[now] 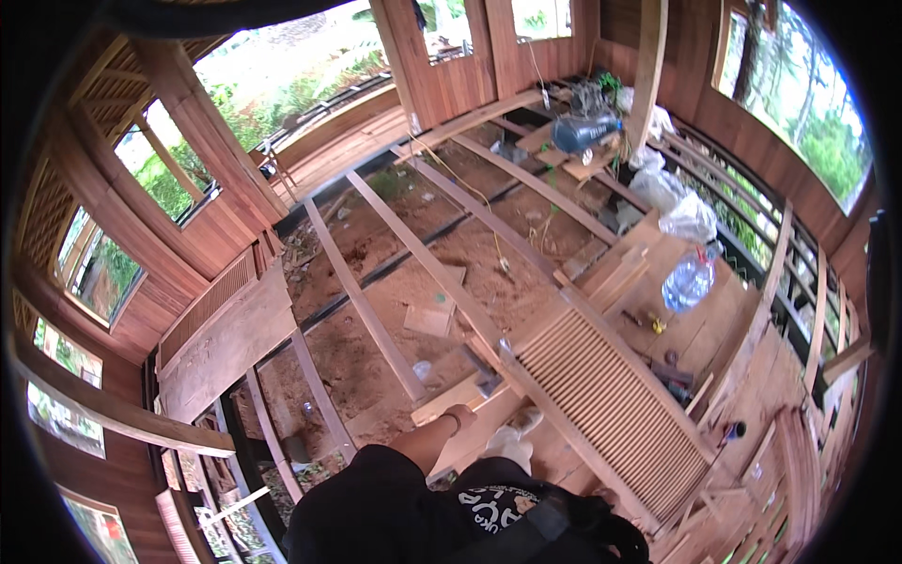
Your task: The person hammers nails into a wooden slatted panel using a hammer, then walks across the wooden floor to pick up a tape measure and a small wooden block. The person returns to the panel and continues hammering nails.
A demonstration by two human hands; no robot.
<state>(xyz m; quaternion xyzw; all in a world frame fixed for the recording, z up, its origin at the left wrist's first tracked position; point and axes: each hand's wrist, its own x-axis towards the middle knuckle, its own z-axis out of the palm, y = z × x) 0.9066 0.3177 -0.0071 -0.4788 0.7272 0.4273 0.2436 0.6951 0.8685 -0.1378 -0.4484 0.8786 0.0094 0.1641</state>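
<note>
Left of the slatted panel (611,404), bare joists (383,235), yet unboarded; just off its left edge, left hand (460,417) at pale plank (437,405), fingers too small to tell, spread or pinching; right hand not discernible; right of panel, boards (700,343) down.

count: plastic jugs, two: one clear jug (689,282), one dark blue jug (575,134). slatted panels (613,406), two. joists (425,257) over bare soil, at least six; exact total uncertain. yellow item (659,327), one.
</note>
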